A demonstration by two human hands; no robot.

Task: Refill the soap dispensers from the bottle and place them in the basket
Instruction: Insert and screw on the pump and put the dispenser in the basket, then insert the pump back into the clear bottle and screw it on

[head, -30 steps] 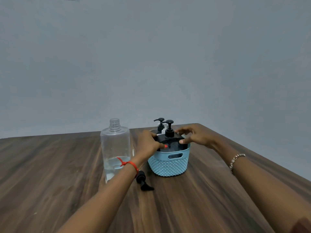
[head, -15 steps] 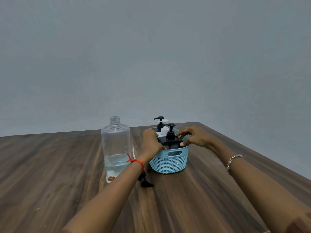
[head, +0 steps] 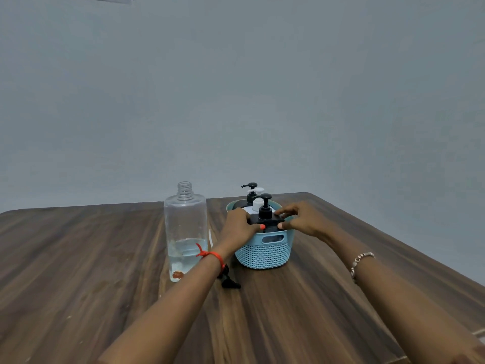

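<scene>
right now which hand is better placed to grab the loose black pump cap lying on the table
Left. The cap lies just under the left wrist, beside the left hand; the right hand would need to cross past the basket.

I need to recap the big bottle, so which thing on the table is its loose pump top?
On the wooden table, find the clear bottle left of the blue basket. The loose pump top lies in front, between them: small, black, on its side, unlike the upright pumps.
</scene>
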